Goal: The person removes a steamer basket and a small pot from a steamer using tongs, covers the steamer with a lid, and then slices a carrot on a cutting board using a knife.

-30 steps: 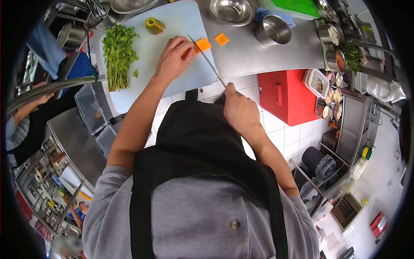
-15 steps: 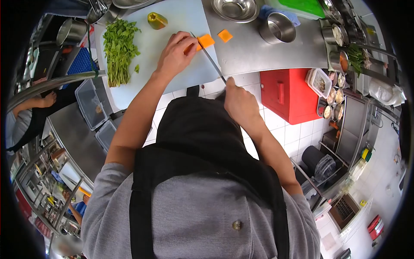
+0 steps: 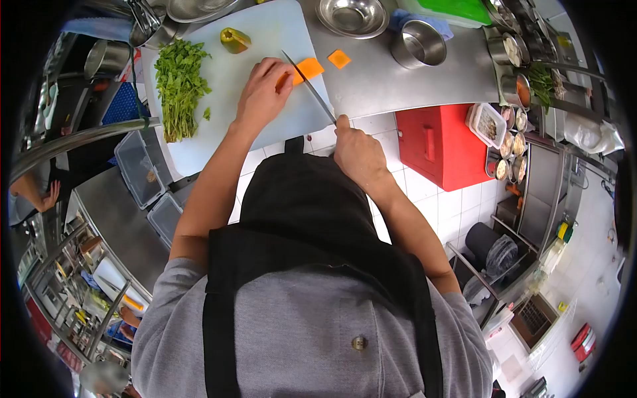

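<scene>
My left hand (image 3: 265,91) has its fingers curled on an orange vegetable block at the right side of the white cutting board (image 3: 249,129). Closed round the knife's handle, my right hand (image 3: 358,151) is just beyond the board's near right edge. The knife blade (image 3: 310,88) slants up and left across the block, close to my left fingertips. Orange pieces (image 3: 310,69) lie right of the blade, and one flat orange square (image 3: 339,59) rests on the steel counter. A bunch of leafy greens (image 3: 179,89) and a cut green vegetable (image 3: 235,40) are on the board.
A steel bowl (image 3: 353,16) and a steel pot (image 3: 419,44) stand on the counter (image 3: 371,83). Below its edge is a red box (image 3: 441,147) beside small food containers. Clear plastic bins (image 3: 141,169) are at left, where another person's hand (image 3: 50,196) shows.
My right hand and the knife handle have moved a little to the left. My left hand has shifted slightly left along the orange block. The other person's hand at left has lowered.
</scene>
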